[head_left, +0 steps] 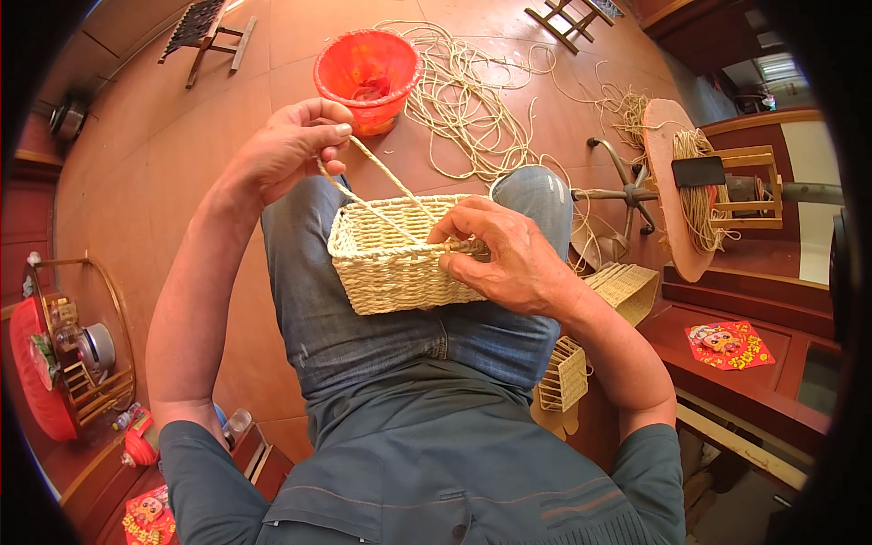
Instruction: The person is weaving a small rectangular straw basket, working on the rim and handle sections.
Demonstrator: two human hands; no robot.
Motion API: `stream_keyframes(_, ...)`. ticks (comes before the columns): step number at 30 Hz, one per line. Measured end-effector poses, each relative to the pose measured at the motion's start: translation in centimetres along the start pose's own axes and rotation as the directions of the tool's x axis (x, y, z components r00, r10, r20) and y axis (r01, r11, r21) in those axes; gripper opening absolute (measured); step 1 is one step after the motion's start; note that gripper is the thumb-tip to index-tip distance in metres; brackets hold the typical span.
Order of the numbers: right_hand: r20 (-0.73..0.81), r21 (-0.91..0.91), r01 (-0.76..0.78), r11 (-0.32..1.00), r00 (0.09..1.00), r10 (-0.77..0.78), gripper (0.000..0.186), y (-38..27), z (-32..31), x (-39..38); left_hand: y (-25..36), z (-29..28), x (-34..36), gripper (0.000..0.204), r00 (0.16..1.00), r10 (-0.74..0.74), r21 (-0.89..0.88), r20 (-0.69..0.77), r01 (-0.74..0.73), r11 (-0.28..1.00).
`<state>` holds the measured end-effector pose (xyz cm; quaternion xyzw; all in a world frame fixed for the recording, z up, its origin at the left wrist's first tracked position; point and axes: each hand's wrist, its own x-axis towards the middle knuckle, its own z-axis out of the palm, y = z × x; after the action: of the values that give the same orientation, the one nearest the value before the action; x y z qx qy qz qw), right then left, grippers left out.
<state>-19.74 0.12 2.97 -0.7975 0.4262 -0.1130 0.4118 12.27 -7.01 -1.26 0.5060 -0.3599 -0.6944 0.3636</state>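
A pale woven rectangular basket (400,283) rests across my thighs, its open top facing up. My left hand (295,145) is raised beyond the basket's left end, fingers pinched on a loop of twisted straw cord (386,171). Two strands of that cord slant down from the pinch to the basket, one toward the far rim and one toward the near rim. My right hand (509,259) is closed over the basket's near right rim, thumb outside and fingers on top. A slim brownish piece shows between its fingertips; I cannot tell what it is.
Beyond my knees stand a red plastic bucket (370,77) and a loose heap of cord (472,109). A cord-wound wooden frame sits on a board (668,218) at right. Woven baskets (627,289) lie by my right leg. Stools (202,34) stand far off.
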Motion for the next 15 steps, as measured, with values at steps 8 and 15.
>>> stream_keyframes(8, 0.134, 0.005, -0.187, 0.982, 0.974, 0.185, 0.040, -0.5, -0.8, 1.1, 0.4, 2.3, 5.2, 0.018, 0.991, 0.131, 0.317, 0.027, -0.133, 0.939)
stream_keyframes(15, 0.237, 0.307, -0.253, 0.917, 0.954, 0.184, 0.029, 0.9, -1.0, 2.0, 2.0, 3.9, 7.3, 0.017, 0.952, 0.301, 0.581, 0.047, -0.271, 0.767)
